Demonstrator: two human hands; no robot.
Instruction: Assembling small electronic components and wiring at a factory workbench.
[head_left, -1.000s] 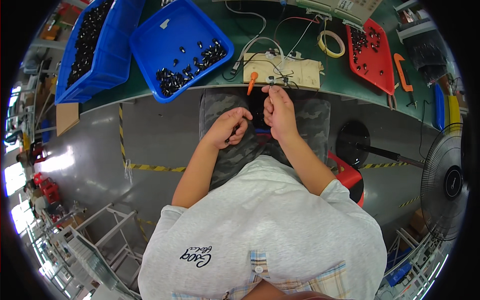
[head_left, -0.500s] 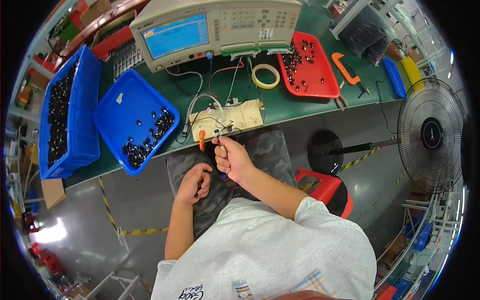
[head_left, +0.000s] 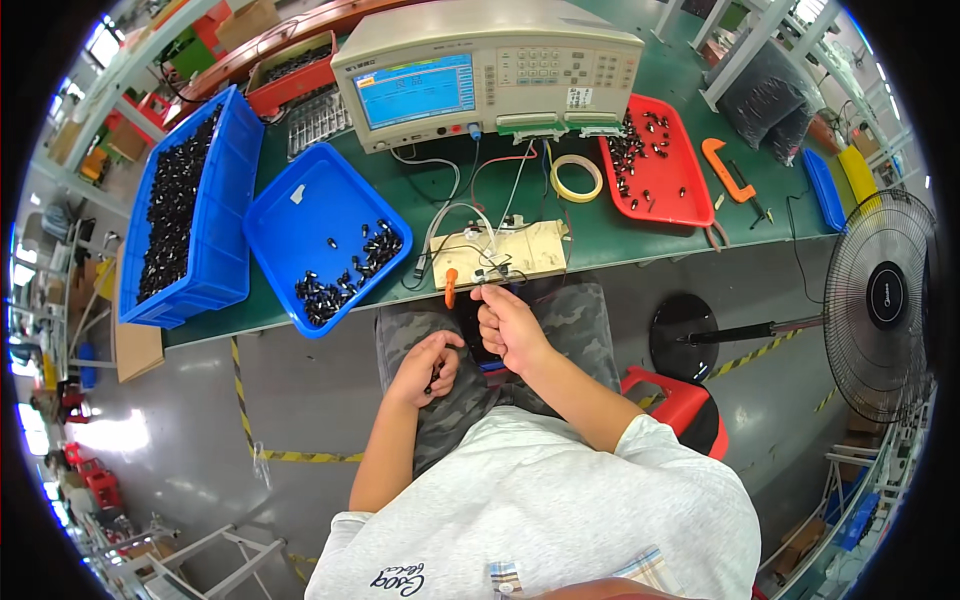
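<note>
My right hand [head_left: 511, 328] is closed in a pinch at the front edge of a pale wooden board [head_left: 540, 252] that carries wires and small clips. Whatever sits between its fingertips is too small to make out. Over my left thigh, my left hand [head_left: 424, 370] is curled around small black components [head_left: 432, 384], partly hidden by the fingers. An orange-handled tool [head_left: 451, 285] stands at the board's front edge, just left of my right fingertips. Black and silver components of a similar look lie in a shallow blue tray [head_left: 290, 225] to the left.
A bench meter [head_left: 495, 90] with a lit screen stands behind the board, wired to it. Left is a deep blue bin [head_left: 222, 270] full of components; right, a red tray [head_left: 680, 200], yellow tape roll [head_left: 576, 195] and orange hacksaw [head_left: 735, 178]. A fan [head_left: 885, 295] stands far right.
The whole view has shifted, so the bench and hands appear farther right. My right hand stays at the board's front edge and my left hand stays curled over my thigh.
</note>
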